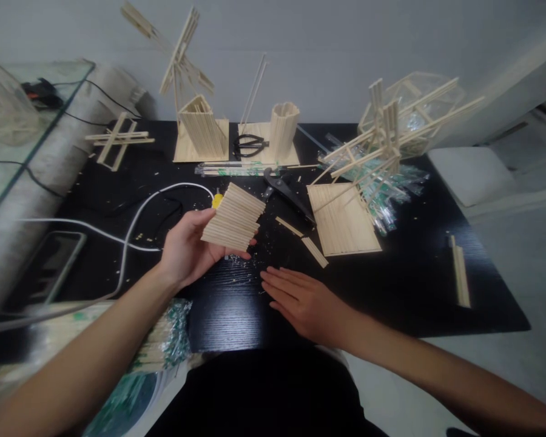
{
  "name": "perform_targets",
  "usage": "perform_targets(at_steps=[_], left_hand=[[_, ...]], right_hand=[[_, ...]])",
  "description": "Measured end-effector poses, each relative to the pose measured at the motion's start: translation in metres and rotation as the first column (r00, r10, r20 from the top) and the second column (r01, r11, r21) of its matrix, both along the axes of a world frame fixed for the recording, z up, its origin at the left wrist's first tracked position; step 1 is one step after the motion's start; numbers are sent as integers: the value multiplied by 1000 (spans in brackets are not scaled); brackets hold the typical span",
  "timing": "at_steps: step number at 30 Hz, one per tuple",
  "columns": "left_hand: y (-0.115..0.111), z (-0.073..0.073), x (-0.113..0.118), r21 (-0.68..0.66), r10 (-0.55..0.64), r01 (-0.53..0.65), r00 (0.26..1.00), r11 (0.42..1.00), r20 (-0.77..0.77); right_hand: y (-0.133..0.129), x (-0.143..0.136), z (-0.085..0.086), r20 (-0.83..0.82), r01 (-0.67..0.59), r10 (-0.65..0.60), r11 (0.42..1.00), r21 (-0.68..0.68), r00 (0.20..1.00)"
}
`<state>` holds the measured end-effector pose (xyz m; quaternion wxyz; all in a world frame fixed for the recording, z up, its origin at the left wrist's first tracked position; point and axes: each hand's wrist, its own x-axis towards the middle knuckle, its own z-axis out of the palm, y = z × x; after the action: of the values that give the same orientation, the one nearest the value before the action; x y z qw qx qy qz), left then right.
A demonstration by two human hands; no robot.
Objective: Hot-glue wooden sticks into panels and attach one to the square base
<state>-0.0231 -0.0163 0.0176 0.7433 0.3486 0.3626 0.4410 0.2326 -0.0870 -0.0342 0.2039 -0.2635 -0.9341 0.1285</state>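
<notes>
A small panel of wooden sticks [234, 217], laid side by side, rests in my left hand [188, 246], the thumb on its near left edge and the fingers beneath. Over the black table [368, 297], my right hand [303, 297] lies flat with its fingers stretched out and holds nothing. Beyond it are a few short cut sticks [315, 251] and black-handled pliers [289, 195]. A larger stick panel [343, 218] lies to their right. Behind the held panel shows the yellow tip of a tool [217, 199], mostly hidden.
Stick-built towers [203, 130] on square bases stand along the back. A windmill-like stick frame [386, 142] rises at right, near plastic wrappers [384, 194]. A white cable [130, 233] crosses the left side. Wrapped stick bundles [152, 340] lie front left. Black scissors [250, 145] sit behind.
</notes>
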Motion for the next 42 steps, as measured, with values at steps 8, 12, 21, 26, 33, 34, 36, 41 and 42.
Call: perform_targets(at_steps=[8,12,21,26,33,34,36,41,42], left_hand=[[0,-1,0,27,-40,41,999,999,-25],[-4,-5,-1,247,-17,70,977,966,-212],[-13,-12,6,750,543,464,518,471,-661],[-14,-13,8,689,547,612,449,388,-706],[-15,-12,8,726,502,353,544,591,-673],[-14,-13,8,694,465,294,567,657,-680],[-11,-16,10,608,379,211,616,766,-691],[-2,-16,30,570,345,106,701,815,-624],[-1,-15,36,591,357,95,717,801,-599]], right_hand=[[29,5,24,-295,57,-119,976,-208,948],[52,2,40,-372,276,-368,920,-278,852],[70,-9,35,-273,-256,-620,119,-959,735],[67,-13,24,-252,-214,-640,138,-967,726],[63,-9,22,-276,-93,-617,313,-945,737],[63,-9,22,-283,-73,-611,345,-936,740],[63,-8,23,-294,-37,-601,401,-915,744],[70,6,33,-325,45,-606,514,-857,726],[71,11,37,-328,76,-626,529,-845,707]])
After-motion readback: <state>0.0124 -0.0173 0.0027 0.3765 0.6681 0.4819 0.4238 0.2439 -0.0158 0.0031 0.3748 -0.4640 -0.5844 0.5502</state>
